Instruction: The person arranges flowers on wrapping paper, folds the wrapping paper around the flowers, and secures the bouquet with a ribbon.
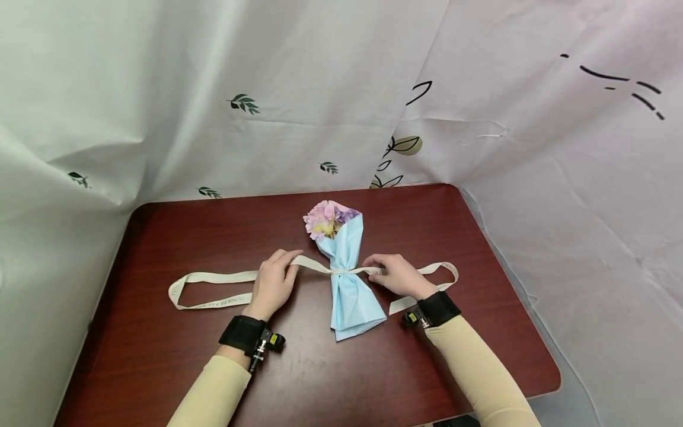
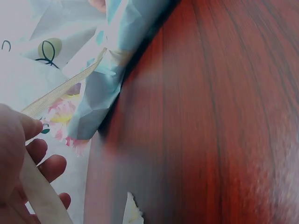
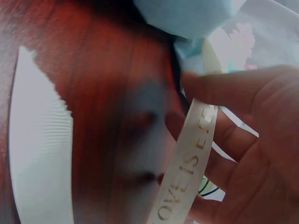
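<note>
A small bouquet lies on the table, its pink, purple and yellow flowers [image 1: 326, 220] wrapped in light blue paper [image 1: 352, 302]. Around the paper's narrow waist runs a cream ribbon [image 1: 312, 264], drawn snug and gathering it. On the left, my left hand [image 1: 273, 281] pinches the ribbon between thumb and fingers, and the length from there to the bouquet is stretched. Close to the bouquet's right side, my right hand [image 1: 397, 274] pinches the other side of the ribbon. Gold lettering shows on the ribbon [image 3: 182, 170] below the right thumb in the right wrist view.
Loose ribbon loops [image 1: 213, 305] spread over the dark red wooden table [image 1: 299, 379] at the left. A shorter ribbon tail [image 1: 402, 305] curls at the right. White patterned cloth [image 1: 299, 107] hangs behind and beside the table.
</note>
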Available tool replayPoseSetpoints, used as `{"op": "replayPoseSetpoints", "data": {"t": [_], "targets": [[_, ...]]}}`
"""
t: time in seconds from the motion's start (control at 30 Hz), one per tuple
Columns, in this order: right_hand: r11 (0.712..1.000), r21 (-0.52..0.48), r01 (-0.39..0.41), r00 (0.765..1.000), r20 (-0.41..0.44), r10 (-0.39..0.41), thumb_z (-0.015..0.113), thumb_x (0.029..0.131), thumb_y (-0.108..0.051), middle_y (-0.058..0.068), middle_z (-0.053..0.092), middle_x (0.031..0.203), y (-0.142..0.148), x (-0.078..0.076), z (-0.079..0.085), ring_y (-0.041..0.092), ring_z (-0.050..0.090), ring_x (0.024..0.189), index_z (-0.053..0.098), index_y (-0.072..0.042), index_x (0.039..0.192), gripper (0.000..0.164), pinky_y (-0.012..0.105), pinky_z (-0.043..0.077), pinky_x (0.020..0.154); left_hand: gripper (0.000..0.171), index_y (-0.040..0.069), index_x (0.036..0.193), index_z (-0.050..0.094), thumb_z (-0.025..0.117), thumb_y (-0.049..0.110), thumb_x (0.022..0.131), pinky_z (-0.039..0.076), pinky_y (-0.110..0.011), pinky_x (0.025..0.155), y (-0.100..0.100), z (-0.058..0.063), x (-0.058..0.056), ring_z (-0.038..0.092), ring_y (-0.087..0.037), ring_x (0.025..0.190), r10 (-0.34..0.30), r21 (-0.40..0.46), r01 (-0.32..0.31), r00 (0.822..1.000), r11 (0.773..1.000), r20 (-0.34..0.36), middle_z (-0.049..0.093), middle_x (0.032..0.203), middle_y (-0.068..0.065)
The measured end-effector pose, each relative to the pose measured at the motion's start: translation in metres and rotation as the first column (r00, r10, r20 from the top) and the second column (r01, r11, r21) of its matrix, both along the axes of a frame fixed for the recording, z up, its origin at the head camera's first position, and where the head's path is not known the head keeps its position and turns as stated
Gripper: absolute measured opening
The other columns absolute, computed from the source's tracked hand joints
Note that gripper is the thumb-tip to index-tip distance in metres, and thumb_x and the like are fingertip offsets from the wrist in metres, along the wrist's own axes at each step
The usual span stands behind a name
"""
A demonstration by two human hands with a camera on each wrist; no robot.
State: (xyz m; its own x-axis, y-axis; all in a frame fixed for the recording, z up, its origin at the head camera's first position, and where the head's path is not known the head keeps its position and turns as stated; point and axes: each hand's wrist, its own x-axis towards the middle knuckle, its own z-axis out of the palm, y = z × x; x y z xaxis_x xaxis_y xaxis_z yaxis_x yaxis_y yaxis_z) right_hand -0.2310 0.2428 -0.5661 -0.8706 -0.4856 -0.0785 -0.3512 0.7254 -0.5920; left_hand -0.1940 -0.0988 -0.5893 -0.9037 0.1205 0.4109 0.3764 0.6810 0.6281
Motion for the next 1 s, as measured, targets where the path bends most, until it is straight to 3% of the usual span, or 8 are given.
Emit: {"op": "replayPoseSetpoints", "data": {"t": [0.13,0.27,0.5,0.57,0.7,0.8,0.9,1.0], "targets": [[0.999,-0.038,0.01,1.0,0.026,-0.009,0.082,0.103,-0.016,-0.007,0.07,0.094,0.005,0.002,0.008,0.014,0.062,0.083,0.078,-0.016,0.129,0.026,0.036,0.051,0.079,0.028,0.004,0.128,0.083,0.073,-0.001,0.102,0.051,-0.041,0.064,0.0,0.0,-0.001,0.06,-0.02,0.068,0.053,0.054,-0.05,0.997,0.997,-0.056,0.078,0.101,-0.011],[0.999,-0.034,0.005,1.0,0.021,-0.004,0.085,0.099,-0.011,-0.004,0.069,0.095,0.009,0.003,0.011,0.014,0.06,0.081,0.076,-0.014,0.134,0.037,0.035,0.05,0.076,0.024,0.004,0.123,0.085,0.074,0.0,0.102,0.044,-0.035,0.059,-0.001,0.004,-0.001,0.05,-0.015,0.061,0.108,0.111,-0.1,0.992,0.989,-0.072,0.079,0.098,-0.01],[1.0,-0.016,-0.002,0.999,-0.051,0.002,0.078,0.094,0.005,0.004,0.077,0.123,0.011,0.008,0.014,0.02,0.064,0.098,0.076,-0.011,0.136,0.045,0.04,0.052,0.088,0.024,0.003,0.127,0.083,0.068,0.011,0.11,0.054,-0.038,0.073,0.003,0.005,-0.003,0.07,-0.022,0.076,0.096,0.334,-0.105,0.994,0.937,0.044,0.082,0.114,-0.014],[1.0,-0.015,0.007,0.998,-0.069,-0.008,0.074,0.096,0.006,0.006,0.077,0.124,0.01,0.009,0.015,0.021,0.063,0.098,0.076,-0.01,0.136,0.043,0.041,0.052,0.089,0.028,0.006,0.133,0.081,0.063,0.011,0.112,0.049,-0.031,0.065,0.007,0.009,-0.002,0.062,-0.015,0.062,0.078,0.409,-0.117,0.991,0.905,0.11,0.08,0.101,-0.017],[0.999,-0.015,0.031,0.996,-0.083,-0.032,0.07,0.099,0.002,0.006,0.076,0.123,0.009,0.011,0.017,0.022,0.06,0.097,0.077,-0.01,0.135,0.038,0.04,0.049,0.087,0.034,0.009,0.145,0.074,0.056,0.007,0.116,0.037,-0.02,0.06,0.015,0.02,0.0,0.049,-0.001,0.061,0.009,0.56,-0.133,0.976,0.818,0.218,0.081,0.11,-0.017],[0.999,-0.019,0.043,0.996,-0.071,-0.044,0.07,0.102,0.0,0.004,0.075,0.119,0.01,0.012,0.017,0.021,0.058,0.095,0.077,-0.011,0.135,0.036,0.04,0.048,0.086,0.034,0.004,0.147,0.071,0.054,0.006,0.118,0.048,-0.018,0.087,0.019,0.02,-0.001,0.069,-0.004,0.103,-0.065,0.682,-0.095,0.977,0.725,0.205,0.078,0.132,-0.017],[0.998,-0.017,0.054,0.997,-0.058,-0.055,0.071,0.103,-0.003,0.002,0.073,0.111,0.01,0.013,0.018,0.02,0.057,0.09,0.077,-0.011,0.135,0.033,0.039,0.048,0.083,0.035,-0.003,0.148,0.066,0.049,0.007,0.119,0.048,-0.025,0.11,0.023,0.022,-0.001,0.067,-0.012,0.131,-0.146,0.765,-0.047,0.972,0.642,0.183,0.076,0.135,-0.021],[0.998,-0.015,0.061,0.997,-0.048,-0.062,0.073,0.105,-0.007,0.0,0.073,0.107,0.011,0.014,0.017,0.017,0.056,0.084,0.077,-0.01,0.134,0.03,0.037,0.048,0.08,0.038,-0.008,0.148,0.063,0.045,0.012,0.121,0.046,-0.029,0.113,0.027,0.025,0.0,0.065,-0.018,0.135,-0.213,0.793,-0.008,0.962,0.609,0.173,0.074,0.137,-0.025]]}}
